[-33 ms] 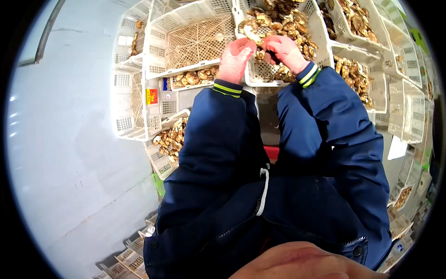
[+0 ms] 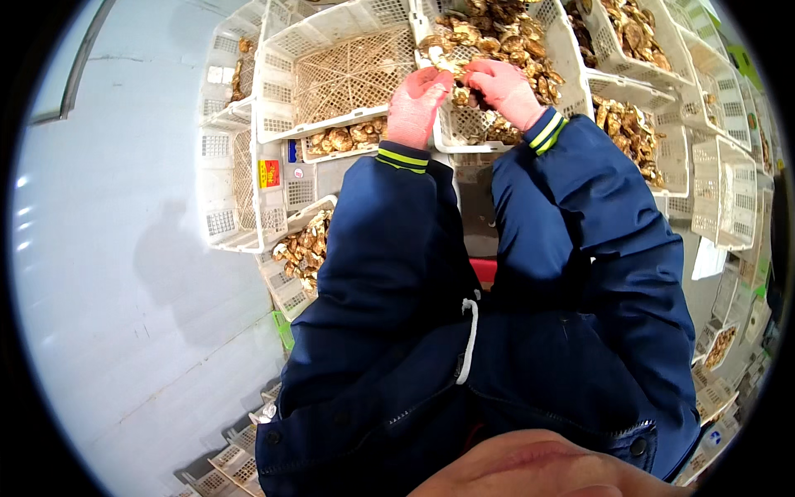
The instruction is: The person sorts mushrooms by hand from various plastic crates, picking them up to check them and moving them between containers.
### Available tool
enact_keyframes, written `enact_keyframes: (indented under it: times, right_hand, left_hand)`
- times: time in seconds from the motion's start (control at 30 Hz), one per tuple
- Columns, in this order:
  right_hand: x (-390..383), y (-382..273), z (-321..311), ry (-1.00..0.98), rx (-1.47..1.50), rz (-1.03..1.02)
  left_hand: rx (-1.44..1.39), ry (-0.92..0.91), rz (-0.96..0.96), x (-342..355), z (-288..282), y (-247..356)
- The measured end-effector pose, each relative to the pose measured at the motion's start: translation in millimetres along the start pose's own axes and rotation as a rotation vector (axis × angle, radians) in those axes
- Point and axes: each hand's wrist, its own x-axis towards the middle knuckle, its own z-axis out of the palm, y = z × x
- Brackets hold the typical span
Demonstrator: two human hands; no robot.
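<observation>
Both my hands, in pink gloves, are close together over the near part of a white plastic crate [image 2: 573, 70]. The crate holds brown-and-cream lumpy pieces [image 2: 517, 41]; I cannot tell whether they are mushrooms or shellfish. My left hand [image 2: 416, 103] is closed, thumb and fingers pinching a pale piece [image 2: 447, 66] at the crate's left side. Just right of it, my right hand [image 2: 503, 89] is closed with its fingers curled downward. A dark shape shows beneath those fingers, but what they hold is hidden.
To the left stands a mesh-bottomed crate [image 2: 290, 91], above another crate of rounded brown pieces [image 2: 348, 137]. Lower left, a tilted crate holds more pieces [image 2: 305, 248]. Filled crates [image 2: 629, 137] line the right. A pale blue wall-like surface [image 2: 116, 273] bounds the far left.
Both hands have moved very slightly left and up in the picture, and the crates have shifted slightly too. The two hands keep their closed grip.
</observation>
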Motion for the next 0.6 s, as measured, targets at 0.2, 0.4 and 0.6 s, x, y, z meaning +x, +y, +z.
enact_keyframes:
  times: [0.2,0.4,0.6]
  right_hand:
    - [-8,-20,16,0.117,-0.676,-0.143]
    - [-10,-22,7,-0.108,-0.018,0.136]
    - [-10,-9,-1,-0.121,-0.022,0.096]
  left_hand:
    - [-0.335,0.039,-0.184,-3,-4,1]
    - [-0.251,0.148,-0.243,-2,-8,13]
    - [-0.327,0.219,-0.222,-2,-16,7]
